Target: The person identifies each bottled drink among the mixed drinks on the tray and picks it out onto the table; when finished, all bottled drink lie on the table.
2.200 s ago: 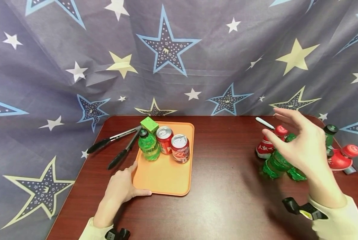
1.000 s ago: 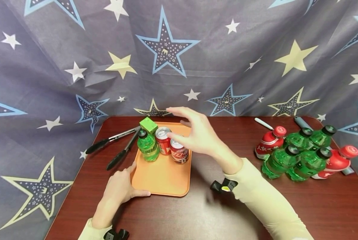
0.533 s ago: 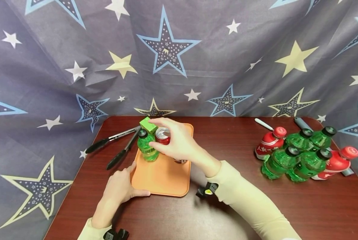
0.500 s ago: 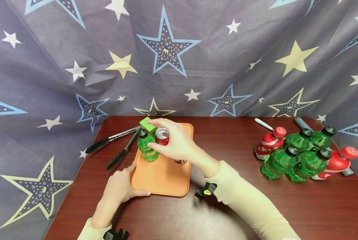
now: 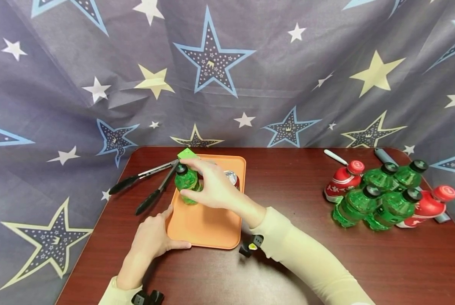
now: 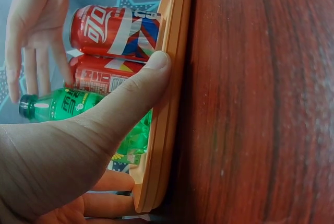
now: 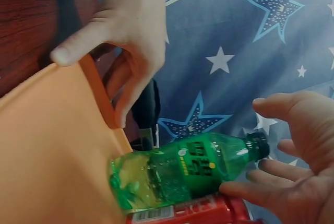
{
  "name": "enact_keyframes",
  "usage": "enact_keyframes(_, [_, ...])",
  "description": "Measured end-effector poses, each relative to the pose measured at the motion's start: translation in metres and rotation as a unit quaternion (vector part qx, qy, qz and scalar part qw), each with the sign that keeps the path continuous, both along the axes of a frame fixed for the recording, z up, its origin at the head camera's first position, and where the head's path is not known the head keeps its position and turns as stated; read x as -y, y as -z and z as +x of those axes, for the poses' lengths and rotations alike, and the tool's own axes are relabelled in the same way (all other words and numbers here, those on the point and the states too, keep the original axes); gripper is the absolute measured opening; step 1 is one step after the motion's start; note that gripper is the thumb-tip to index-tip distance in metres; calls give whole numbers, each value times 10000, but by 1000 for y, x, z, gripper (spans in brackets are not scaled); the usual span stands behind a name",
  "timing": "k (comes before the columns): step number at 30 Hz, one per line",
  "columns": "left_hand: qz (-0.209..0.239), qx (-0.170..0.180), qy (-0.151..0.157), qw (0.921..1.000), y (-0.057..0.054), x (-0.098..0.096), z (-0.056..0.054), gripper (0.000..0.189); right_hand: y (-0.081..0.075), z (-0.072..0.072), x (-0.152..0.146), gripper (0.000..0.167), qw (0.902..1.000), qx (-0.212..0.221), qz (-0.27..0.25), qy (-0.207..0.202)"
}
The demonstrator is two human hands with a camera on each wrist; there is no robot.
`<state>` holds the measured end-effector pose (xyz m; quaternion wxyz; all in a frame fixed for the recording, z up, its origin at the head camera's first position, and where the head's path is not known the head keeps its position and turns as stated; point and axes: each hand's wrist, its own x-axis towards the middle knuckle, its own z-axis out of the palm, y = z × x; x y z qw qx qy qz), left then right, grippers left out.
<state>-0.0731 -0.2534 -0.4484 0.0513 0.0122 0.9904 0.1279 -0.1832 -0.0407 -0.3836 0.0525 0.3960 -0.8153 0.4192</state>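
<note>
An orange tray (image 5: 208, 233) lies on the table, its near left corner held by my left hand (image 5: 151, 237). In the left wrist view the thumb (image 6: 130, 85) lies against the near rim, with the fingers round the corner. My right hand (image 5: 216, 188) is spread about the upper part of a green soda bottle (image 5: 187, 180). In the right wrist view the thumb stands off from the bottle, and one fingertip is beside it, close to a red soda can (image 7: 209, 211). Another red can (image 5: 231, 177) stands to the right, partly hidden by my hand in the head view.
A green box (image 5: 187, 153) is at the tray's far left corner. Black-handled tongs (image 5: 151, 201) lie left of the tray. At the right stand several green bottles (image 5: 354, 206) and red bottles (image 5: 341, 182), with a white-handled tool (image 5: 335, 157) behind. A starry cloth hangs behind the table.
My right hand has come from the bottles at the right, across over the cans, and lower to the green bottle on the tray. The left hand has stayed at the tray's corner.
</note>
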Motion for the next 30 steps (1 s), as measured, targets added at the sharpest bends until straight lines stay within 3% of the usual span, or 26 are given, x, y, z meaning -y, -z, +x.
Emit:
enact_keyframes(10, [-50, 27, -9, 10000, -2, -1, -2, 132, 6, -1, 10, 83, 9988, 192, 421, 127])
enact_keyframes(21, [-10, 65, -32, 10000, -2, -1, -2, 133, 3, 7, 12, 66, 9974, 145, 635, 310])
enact_keyframes(30, [-24, -83, 12, 10000, 1, -1, -1, 130, 15, 11, 23, 59, 9980, 365, 520, -31])
